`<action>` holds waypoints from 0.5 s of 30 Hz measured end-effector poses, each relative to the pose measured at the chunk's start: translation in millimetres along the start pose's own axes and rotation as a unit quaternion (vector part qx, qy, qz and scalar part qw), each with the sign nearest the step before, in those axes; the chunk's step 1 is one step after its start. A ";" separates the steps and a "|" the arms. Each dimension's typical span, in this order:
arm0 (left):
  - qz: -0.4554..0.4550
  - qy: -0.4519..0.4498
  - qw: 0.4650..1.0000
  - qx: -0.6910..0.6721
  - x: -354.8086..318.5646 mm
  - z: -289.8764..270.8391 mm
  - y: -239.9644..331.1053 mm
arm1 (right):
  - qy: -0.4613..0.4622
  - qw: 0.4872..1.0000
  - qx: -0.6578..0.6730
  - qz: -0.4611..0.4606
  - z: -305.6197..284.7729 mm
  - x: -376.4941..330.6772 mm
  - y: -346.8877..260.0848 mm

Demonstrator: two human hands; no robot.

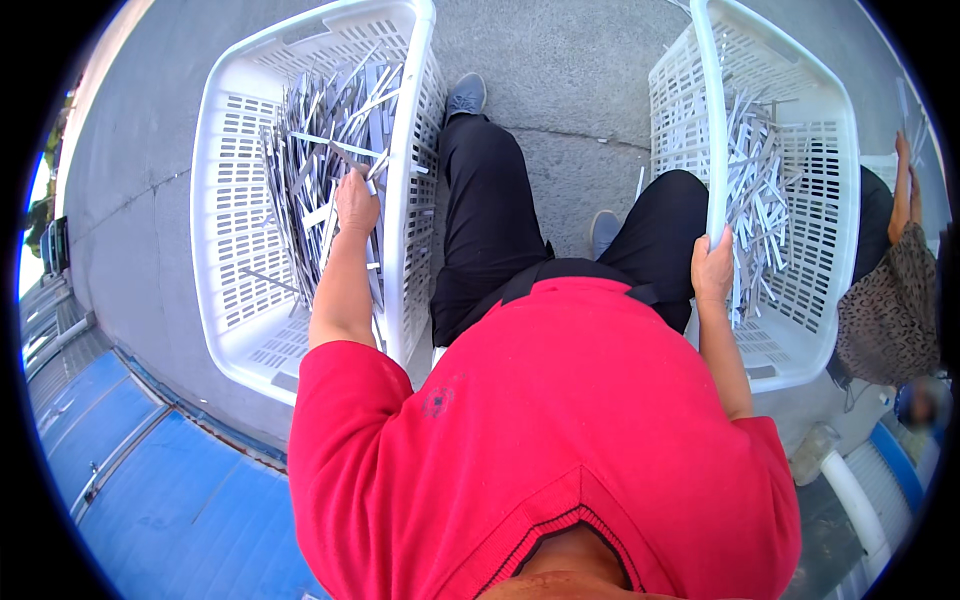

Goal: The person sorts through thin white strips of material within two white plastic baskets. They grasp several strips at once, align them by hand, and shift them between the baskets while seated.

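My left hand (357,203) reaches into the left white plastic basket (398,200), its fingers closed on thin flat strips. Long grey and white strips (305,170) lie in a tangled heap under and around that hand. Which strips are gripped and how many is partly hidden by the fingers. Against the inner rim of the right white basket (716,120) rests my right hand (712,268), its fingers curled round the edge. Inside that basket lies a heap of shorter white and grey strips (758,200).
Grey concrete floor (560,60) runs between the baskets, where my legs (492,190) stretch out. At the far right another person in a patterned top (885,310) sits close by, hands raised near more strips. Blue panels (190,480) line the lower left.
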State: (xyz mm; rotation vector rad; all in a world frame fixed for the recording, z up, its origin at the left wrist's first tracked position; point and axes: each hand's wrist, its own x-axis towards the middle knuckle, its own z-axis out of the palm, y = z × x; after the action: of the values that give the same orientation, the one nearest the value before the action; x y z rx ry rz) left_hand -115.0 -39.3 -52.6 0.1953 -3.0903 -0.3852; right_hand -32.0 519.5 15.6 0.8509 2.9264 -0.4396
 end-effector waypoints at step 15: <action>-0.201 0.354 0.820 -0.404 -61.0 -124.7 2.9 | 0.014 0.999 0.024 -0.016 -1.5 -2.0 1.1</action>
State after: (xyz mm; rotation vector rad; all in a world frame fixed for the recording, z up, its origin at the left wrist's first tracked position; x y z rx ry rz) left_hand -50.3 -59.1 68.6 0.7459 -1.9224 -1.2399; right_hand -29.7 519.8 17.1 0.8240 2.9697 -0.5075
